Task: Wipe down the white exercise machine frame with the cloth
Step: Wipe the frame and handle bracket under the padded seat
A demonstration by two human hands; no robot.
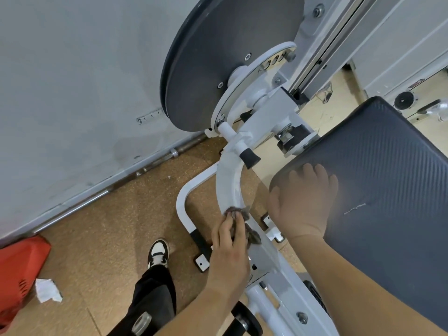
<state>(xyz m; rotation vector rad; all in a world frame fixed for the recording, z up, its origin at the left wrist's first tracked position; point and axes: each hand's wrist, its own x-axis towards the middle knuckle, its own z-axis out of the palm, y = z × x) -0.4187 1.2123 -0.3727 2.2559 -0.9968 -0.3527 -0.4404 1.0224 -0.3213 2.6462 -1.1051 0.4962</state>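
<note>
On a cork-patterned floor (116, 226) beside a grey wall (72, 81), a person is leaning over the white exercise machine frame (228, 180). The left hand (229, 248) is pressing a grey cloth (253, 236) against the frame's curved arm, fingers grasping it, below the dark disc (218, 57). The right hand (303, 202) is resting flat, fingers released, on the black padded seat (388, 178).

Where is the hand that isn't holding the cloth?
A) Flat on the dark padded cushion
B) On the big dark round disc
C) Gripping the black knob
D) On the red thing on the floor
A: the right hand lies flat, fingers spread, on the dark padded cushion, while the left hand holds the cloth against the white frame.
</note>
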